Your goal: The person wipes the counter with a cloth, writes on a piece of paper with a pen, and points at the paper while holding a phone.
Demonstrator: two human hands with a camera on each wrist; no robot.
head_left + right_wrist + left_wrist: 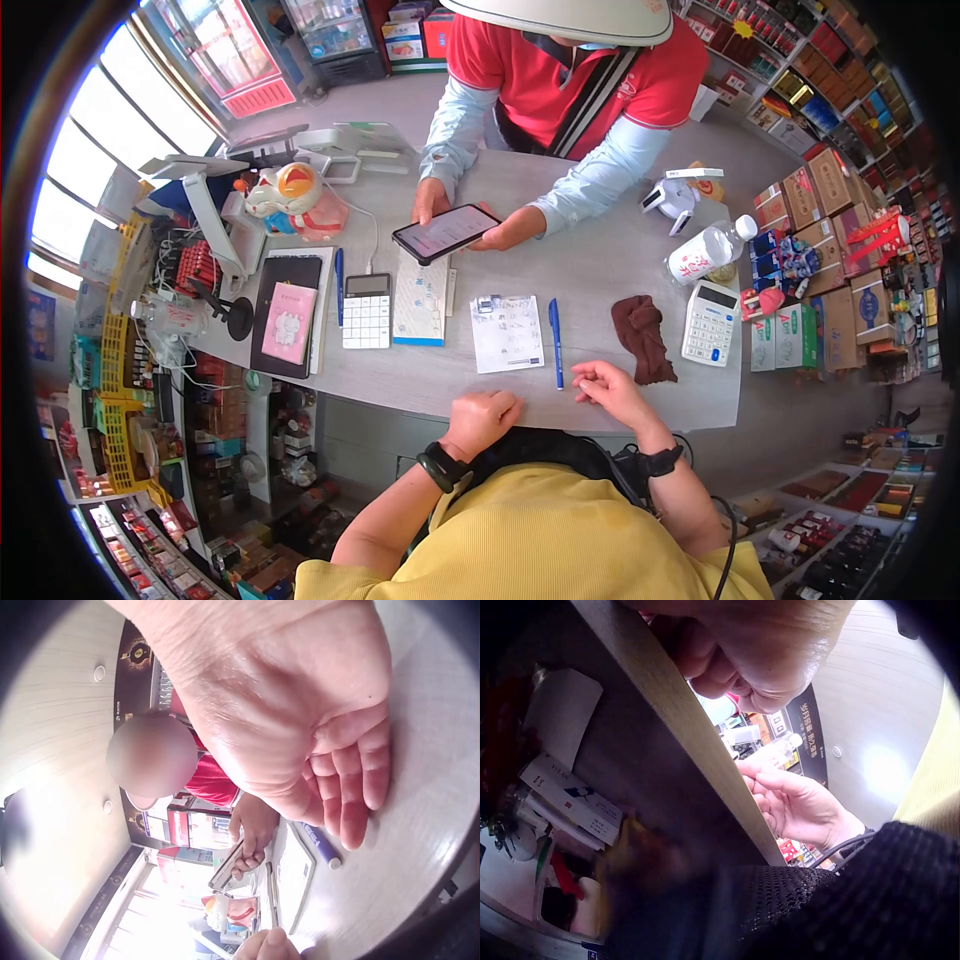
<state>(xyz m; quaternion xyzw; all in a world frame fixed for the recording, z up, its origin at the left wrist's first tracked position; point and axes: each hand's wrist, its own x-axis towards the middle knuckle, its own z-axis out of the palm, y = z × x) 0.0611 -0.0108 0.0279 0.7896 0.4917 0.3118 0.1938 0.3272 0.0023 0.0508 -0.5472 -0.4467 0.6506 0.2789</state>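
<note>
My left hand [482,422] rests at the near edge of the counter with its fingers loosely curled and nothing in them. My right hand [614,396] lies on the same edge, palm turned inward and fingers relaxed, also holding nothing. Just beyond its fingertips is a capped blue pen [556,343]. A small sheet of paper with handwriting [506,334] lies left of that pen. Right of the pen sits a crumpled brown cloth [643,338]. Across the counter, a person in a red shirt [640,80] holds a smartphone [446,232] in both hands.
To the left are a white calculator [366,322], a pink notebook [289,322] on a dark folder, and a lucky cat figure [290,205]. At right stand a second calculator [711,322] and a clear bottle [700,255]. Boxes [800,200] are stacked past the counter's right end.
</note>
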